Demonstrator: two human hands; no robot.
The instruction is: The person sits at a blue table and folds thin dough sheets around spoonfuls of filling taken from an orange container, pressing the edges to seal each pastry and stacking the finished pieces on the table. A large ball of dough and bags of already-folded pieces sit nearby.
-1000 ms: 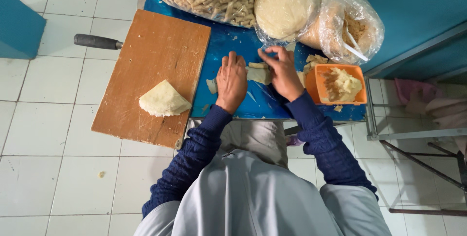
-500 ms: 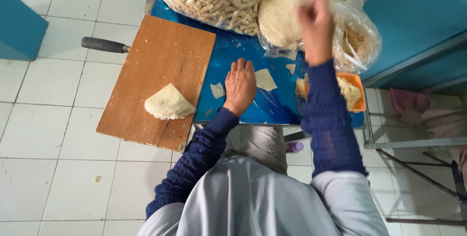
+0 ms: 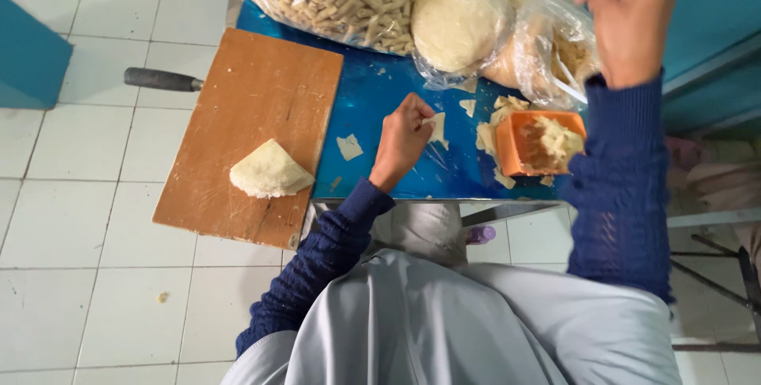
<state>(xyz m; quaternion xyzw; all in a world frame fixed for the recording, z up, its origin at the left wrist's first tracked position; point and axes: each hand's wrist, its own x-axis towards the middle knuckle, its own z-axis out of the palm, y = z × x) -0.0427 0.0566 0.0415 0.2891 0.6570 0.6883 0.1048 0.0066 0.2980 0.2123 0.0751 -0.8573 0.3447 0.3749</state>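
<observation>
**Materials and surface finishes**

Left hand (image 3: 403, 143) pinches a thin, matt pastry sheet (image 3: 435, 128) on the glossy blue tabletop (image 3: 372, 91). To its left, a matt wooden board (image 3: 261, 84) carries rough, floury dough (image 3: 268, 171). Beyond the hand, clear crinkled plastic bags (image 3: 547, 52); beside it, a smooth orange plastic tub (image 3: 511, 143).

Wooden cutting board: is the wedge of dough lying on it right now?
Yes, the pale wedge of dough rests on the wooden cutting board, apart from both hands.

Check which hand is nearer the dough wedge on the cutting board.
Left. The left hand is just right of the dough wedge; the right hand is raised, far right.
</observation>
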